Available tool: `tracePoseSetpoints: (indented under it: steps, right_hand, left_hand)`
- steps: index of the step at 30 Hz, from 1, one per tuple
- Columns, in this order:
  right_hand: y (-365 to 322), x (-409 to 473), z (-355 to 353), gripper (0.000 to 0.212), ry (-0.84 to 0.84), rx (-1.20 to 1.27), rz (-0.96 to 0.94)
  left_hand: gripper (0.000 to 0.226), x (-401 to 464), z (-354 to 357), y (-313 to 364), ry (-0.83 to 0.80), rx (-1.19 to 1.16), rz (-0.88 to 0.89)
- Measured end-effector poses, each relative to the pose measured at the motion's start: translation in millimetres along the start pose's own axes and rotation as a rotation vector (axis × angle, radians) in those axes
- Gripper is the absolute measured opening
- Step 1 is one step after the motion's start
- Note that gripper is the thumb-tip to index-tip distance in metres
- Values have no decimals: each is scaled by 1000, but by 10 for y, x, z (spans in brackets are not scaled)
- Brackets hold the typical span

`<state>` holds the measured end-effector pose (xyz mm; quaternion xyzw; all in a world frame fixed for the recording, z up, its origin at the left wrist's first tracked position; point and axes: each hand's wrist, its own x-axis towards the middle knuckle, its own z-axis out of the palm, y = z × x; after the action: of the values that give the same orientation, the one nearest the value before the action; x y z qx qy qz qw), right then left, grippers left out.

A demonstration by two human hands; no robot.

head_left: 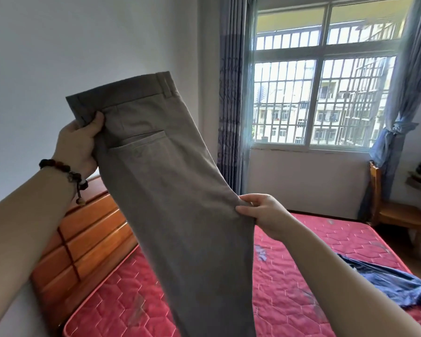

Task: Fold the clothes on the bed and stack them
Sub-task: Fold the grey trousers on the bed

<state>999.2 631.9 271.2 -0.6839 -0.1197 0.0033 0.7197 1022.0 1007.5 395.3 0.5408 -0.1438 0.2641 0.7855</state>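
Observation:
A pair of grey-brown trousers (170, 190) hangs in the air above the bed, folded lengthwise with a back pocket facing me. My left hand (79, 144), with a bead bracelet on the wrist, grips the waistband at its left corner. My right hand (263, 212) pinches the right edge of the trousers lower down, near the seat. The legs hang down past the bottom of the view. A blue denim garment (389, 283) lies crumpled on the red quilted mattress (301, 288) at the right.
A wooden headboard (83, 244) stands along the left of the bed. A barred window (321, 93) with blue curtains fills the far wall. A wooden chair (394, 210) and part of a desk sit at the far right.

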Motion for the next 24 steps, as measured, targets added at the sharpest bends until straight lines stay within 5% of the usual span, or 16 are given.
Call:
tracePoseSetpoints:
  steps: [4,12,17,21,24]
  right_hand:
    - [-174,0,-99,18,117,-692,-202]
    - [-321,-328,-262,23,-113,-273,-97]
    - [-388,-565,-191,26,-379,-305,48]
    - [-233,-717,-108,34,-370,-92,116]
    - [-66,-722,-65,17,-136,-271,0]
  left_hand:
    - [11,-38,-97,-81,25,-17,-13]
    - [48,-93,-27,14,-172,-113,-42]
    - [47,-190,340,160,-257,-182,-74]
    - [50,-164,405,174,-324,-149,-100]
    - [46,-180,330,0,-304,-63,-170]
